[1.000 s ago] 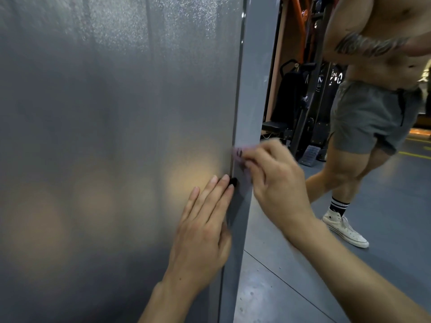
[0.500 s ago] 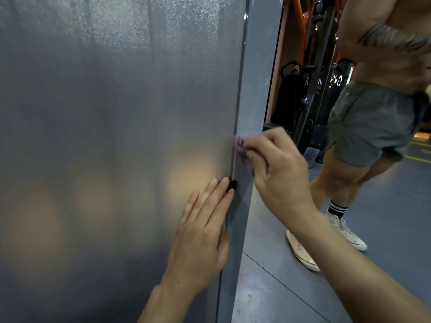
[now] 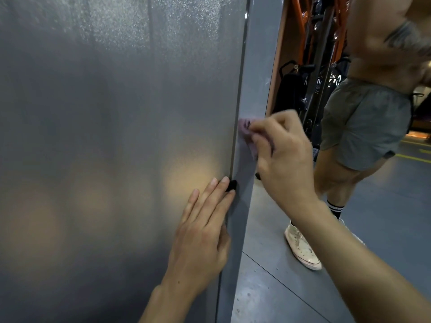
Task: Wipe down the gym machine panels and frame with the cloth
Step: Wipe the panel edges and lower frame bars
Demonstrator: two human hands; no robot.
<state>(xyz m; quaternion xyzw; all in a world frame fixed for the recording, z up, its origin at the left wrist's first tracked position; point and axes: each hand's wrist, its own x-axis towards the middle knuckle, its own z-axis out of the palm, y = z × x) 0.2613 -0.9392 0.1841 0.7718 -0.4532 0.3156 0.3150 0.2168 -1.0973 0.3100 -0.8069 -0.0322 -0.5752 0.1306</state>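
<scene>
Grey gym flooring (image 3: 384,217) stretches off to the right, where another person (image 3: 366,127) in grey shorts and white sneakers stands before an orange-framed machine (image 3: 326,43). Filling the left side is a frosted grey panel (image 3: 105,124), edged by a smooth grey frame post (image 3: 254,78). The left hand (image 3: 203,234) lies flat on the panel, fingers straight and together, their tips beside a small black fastener (image 3: 232,184) at the panel's edge. The right hand (image 3: 279,157) has its fingers curled round a bunched pink cloth (image 3: 245,129), which pokes out past the fingertips (image 3: 253,137) and presses against the post, above the left hand.
</scene>
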